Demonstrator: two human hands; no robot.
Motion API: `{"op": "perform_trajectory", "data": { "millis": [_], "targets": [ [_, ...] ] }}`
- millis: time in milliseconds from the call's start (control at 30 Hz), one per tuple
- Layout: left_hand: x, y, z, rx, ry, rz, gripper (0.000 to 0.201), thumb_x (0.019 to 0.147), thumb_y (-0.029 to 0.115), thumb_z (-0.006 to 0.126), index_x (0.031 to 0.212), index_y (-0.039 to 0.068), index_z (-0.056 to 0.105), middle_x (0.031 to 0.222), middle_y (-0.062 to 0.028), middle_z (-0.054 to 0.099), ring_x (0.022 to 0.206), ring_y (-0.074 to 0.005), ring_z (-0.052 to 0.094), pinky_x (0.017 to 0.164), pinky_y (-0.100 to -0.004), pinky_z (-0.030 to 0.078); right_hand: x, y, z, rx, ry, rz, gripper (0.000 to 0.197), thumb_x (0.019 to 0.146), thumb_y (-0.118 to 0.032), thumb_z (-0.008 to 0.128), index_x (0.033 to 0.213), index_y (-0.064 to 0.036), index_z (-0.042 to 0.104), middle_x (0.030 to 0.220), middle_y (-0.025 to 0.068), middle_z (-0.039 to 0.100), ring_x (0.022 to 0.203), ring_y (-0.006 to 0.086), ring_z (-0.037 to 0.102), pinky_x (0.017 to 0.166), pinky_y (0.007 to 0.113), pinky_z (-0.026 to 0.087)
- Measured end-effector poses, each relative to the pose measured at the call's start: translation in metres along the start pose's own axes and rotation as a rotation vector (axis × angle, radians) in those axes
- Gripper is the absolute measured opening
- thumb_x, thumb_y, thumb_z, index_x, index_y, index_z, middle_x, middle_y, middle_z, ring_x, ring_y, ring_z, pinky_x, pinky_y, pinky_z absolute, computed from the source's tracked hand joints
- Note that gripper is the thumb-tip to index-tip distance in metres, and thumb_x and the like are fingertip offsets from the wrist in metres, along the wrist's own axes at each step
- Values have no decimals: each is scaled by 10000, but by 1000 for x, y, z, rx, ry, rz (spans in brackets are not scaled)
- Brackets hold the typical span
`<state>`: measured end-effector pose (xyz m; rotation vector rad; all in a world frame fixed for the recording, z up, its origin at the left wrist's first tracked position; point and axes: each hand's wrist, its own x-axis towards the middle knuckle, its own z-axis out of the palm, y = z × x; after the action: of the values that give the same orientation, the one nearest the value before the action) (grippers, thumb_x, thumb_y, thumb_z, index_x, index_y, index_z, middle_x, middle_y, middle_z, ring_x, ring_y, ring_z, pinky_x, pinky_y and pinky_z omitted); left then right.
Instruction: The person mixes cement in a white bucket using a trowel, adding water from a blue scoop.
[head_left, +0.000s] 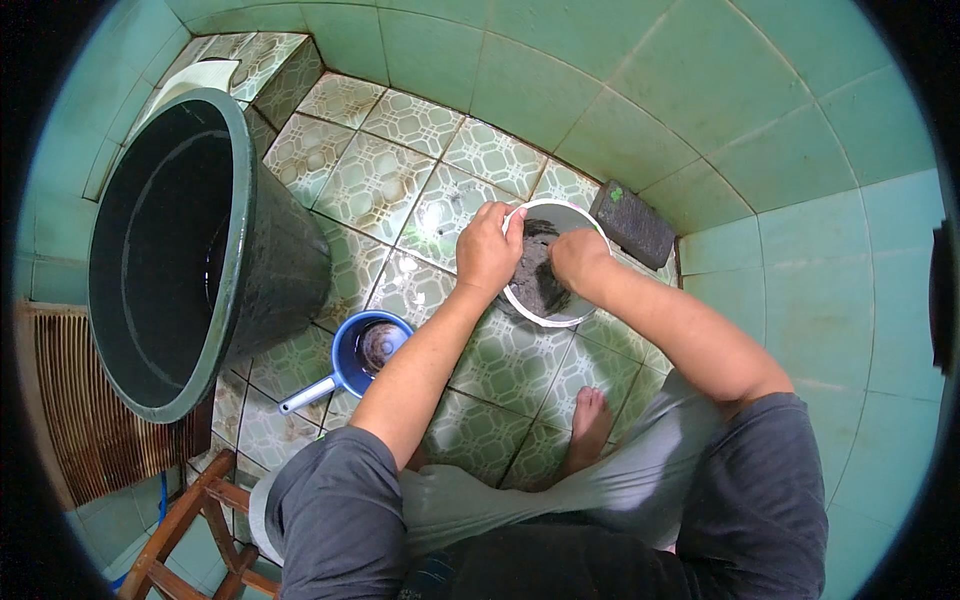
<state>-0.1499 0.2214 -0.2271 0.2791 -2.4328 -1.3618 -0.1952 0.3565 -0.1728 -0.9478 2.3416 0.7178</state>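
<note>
A white round bucket (566, 322) stands on the tiled floor in front of me, holding a dark grey, wet-looking paste (534, 282). My left hand (490, 248) grips its rim at the left, thumb over the edge and fingers outside. Inside the bucket, my right hand (580, 262) is curled low over the paste; its fingertips are hidden, and so is anything they hold. Just beyond the bucket's right side lies a dark grey block (633, 226) with a small green patch. Left of my left forearm, a blue dipper (346, 352) with a pale handle has some murky liquid in it.
A large dark green tub (285, 255) stands at the left, near a tiled ledge (290, 83). A wooden stool or frame (185, 535) is at the lower left, below a ribbed brown panel (100, 390). Green tiled walls (540, 80) enclose the wet floor (375, 195). My bare foot (588, 425) is near the bucket.
</note>
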Motion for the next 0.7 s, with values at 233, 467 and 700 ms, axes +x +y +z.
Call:
{"op": "perform_trajectory", "data": {
  "millis": [233,467,700],
  "targets": [
    [-3,4,9,15,56,42,212,926,248,575,876,46,616,883,-129,628,776,-368,617,676,-448,489,8,22,9,270,-463,-25,170,756,-76,584,825,10,713,813,128,720,745,274,708,664,366,563],
    [-4,-4,14,-20,88,-27,231,913,274,576,904,47,617,893,-182,624,809,-412,609,700,-477,489,17,21,28,239,-532,-290,198,717,-123,575,726,7,726,744,152,710,595,238,676,606,374,544],
    [-2,-2,-1,-7,28,-48,351,910,379,568,998,47,636,939,-220,644,872,-435,616,744,-499,498,3,15,37,-160,73,-204,268,866,-208,524,984,-152,759,1056,68,719,1002,272,680,824,421,525]
  ]
}}
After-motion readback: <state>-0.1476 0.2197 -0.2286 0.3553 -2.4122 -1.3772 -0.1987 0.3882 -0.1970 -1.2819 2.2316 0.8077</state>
